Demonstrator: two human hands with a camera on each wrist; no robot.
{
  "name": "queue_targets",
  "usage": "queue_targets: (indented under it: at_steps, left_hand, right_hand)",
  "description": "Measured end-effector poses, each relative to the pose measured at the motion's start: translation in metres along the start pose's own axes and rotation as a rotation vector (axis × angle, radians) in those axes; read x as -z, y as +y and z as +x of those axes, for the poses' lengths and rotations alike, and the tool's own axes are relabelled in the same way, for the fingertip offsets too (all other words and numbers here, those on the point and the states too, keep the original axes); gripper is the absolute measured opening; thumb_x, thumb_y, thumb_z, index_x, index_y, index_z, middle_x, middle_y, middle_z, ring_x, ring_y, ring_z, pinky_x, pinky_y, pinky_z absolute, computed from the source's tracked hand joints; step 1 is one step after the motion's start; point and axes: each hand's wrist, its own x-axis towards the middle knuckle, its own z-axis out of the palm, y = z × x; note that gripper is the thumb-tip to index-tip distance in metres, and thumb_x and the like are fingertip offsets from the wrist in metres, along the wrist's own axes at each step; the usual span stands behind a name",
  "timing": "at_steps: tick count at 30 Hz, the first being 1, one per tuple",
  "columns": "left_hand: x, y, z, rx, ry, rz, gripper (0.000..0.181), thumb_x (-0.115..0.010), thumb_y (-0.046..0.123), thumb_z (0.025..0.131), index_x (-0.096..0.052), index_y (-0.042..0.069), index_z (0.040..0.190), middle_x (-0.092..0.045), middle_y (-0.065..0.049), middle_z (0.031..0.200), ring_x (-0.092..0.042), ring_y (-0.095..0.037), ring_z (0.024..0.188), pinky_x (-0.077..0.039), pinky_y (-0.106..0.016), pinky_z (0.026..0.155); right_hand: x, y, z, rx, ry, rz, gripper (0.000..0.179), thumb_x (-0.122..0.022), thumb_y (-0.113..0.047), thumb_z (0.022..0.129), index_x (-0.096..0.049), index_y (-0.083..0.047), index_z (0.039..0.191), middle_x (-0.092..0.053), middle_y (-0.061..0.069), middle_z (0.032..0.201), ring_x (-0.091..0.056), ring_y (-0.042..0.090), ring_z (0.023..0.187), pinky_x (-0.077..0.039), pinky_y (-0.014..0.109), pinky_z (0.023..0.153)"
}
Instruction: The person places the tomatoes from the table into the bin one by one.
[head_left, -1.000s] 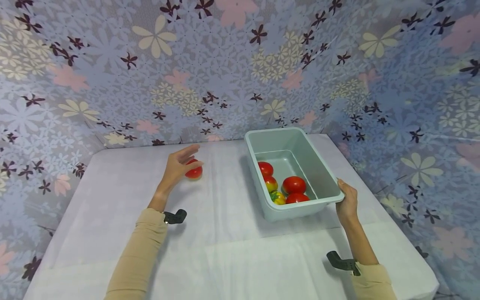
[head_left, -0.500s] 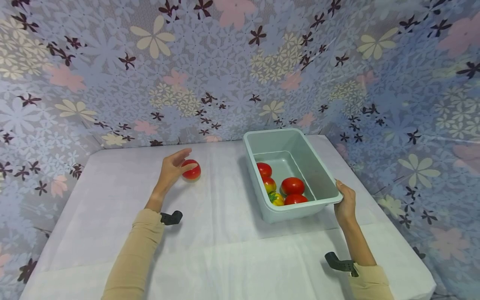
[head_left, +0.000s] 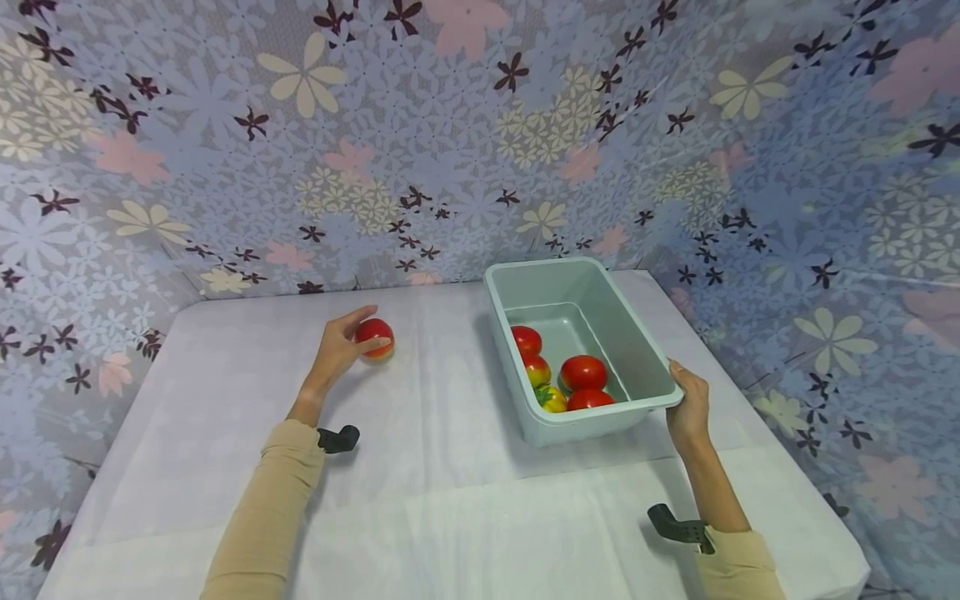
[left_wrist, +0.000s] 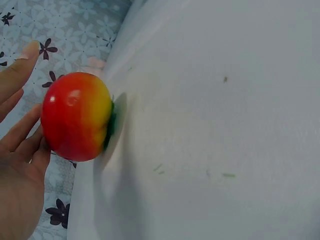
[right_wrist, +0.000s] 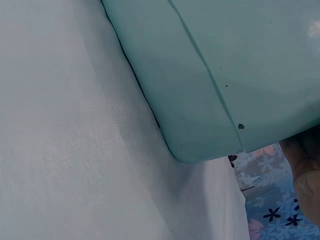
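Note:
My left hand (head_left: 339, 348) is curved round a red tomato (head_left: 375, 337) on the left part of the white table. Its thumb crosses the tomato in the head view. In the left wrist view the tomato (left_wrist: 77, 117) shows a yellow side, with its green stem end (left_wrist: 110, 127) facing the tabletop; bent fingers (left_wrist: 22, 132) lie behind it, partly hidden. My right hand (head_left: 688, 408) grips the near right corner of a grey-green plastic bin (head_left: 637, 333), thumb over the rim. Inside lie several tomatoes, including a large red one (head_left: 583, 372) and a yellow one with a green top (head_left: 552, 398).
A white cloth covers the table (head_left: 450, 467). Flower-patterned fabric (head_left: 450, 125) hangs behind and beside it. The bin's outer wall (right_wrist: 210, 90) fills much of the right wrist view. Small green bits (left_wrist: 228, 175) lie on the cloth near the left hand.
My left hand has drawn slightly left, and its tomato has shifted left and tilted, showing more yellow underneath. The right hand keeps its hold on the bin, which stays in place.

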Motion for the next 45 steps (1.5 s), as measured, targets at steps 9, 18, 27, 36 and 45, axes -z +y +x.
queue_targets:
  at_steps: [9, 18, 27, 36, 45]
  left_hand:
    - [0.003, 0.000, -0.001, 0.024, -0.008, 0.094, 0.068, -0.073, -0.002, 0.083, -0.042, -0.008, 0.143, -0.039, -0.027, 0.150, -0.029, -0.038, 0.145, -0.021, -0.049, 0.121]
    - [0.008, -0.037, 0.012, 0.057, 0.053, 0.148, 0.077, -0.078, 0.000, 0.080, -0.040, -0.002, 0.146, -0.034, -0.024, 0.154, -0.033, -0.042, 0.142, -0.028, -0.051, 0.117]
    - [0.007, -0.043, 0.011, 0.038, 0.112, 0.058, 0.069, -0.075, -0.004, 0.081, -0.044, -0.003, 0.143, -0.036, -0.024, 0.153, -0.034, -0.041, 0.141, -0.031, -0.051, 0.116]
    - [0.005, -0.046, 0.010, 0.050, 0.109, 0.032, 0.068, -0.073, -0.002, 0.083, -0.043, -0.002, 0.144, -0.036, -0.023, 0.153, -0.036, -0.041, 0.140, -0.032, -0.051, 0.115]
    - [0.004, -0.046, 0.008, 0.059, 0.098, 0.006, 0.068, -0.073, -0.001, 0.084, -0.042, -0.002, 0.145, -0.035, -0.022, 0.154, -0.034, -0.040, 0.142, -0.032, -0.050, 0.116]
  right_hand:
    - [0.000, -0.001, -0.001, -0.011, 0.007, -0.006, 0.041, -0.035, -0.011, 0.101, -0.075, -0.005, 0.094, -0.071, -0.003, 0.081, -0.060, 0.013, 0.077, -0.050, 0.023, 0.069]
    - [-0.001, -0.001, 0.000, -0.003, 0.005, 0.006, 0.042, -0.035, -0.010, 0.101, -0.075, -0.010, 0.091, -0.071, -0.003, 0.080, -0.061, 0.011, 0.076, -0.050, 0.022, 0.068]
    - [-0.002, -0.003, 0.001, 0.012, -0.002, 0.004, 0.042, -0.035, -0.009, 0.100, -0.076, -0.011, 0.089, -0.071, -0.004, 0.078, -0.060, 0.010, 0.073, -0.049, 0.021, 0.065]
    - [-0.002, -0.003, 0.000, -0.009, 0.014, -0.016, 0.042, -0.035, -0.011, 0.100, -0.075, -0.010, 0.089, -0.070, -0.003, 0.077, -0.060, 0.011, 0.070, -0.049, 0.021, 0.061]
    - [-0.003, -0.004, 0.000, -0.016, 0.021, 0.029, 0.043, -0.035, -0.008, 0.100, -0.076, -0.013, 0.086, -0.070, -0.004, 0.075, -0.059, 0.009, 0.069, -0.048, 0.020, 0.059]
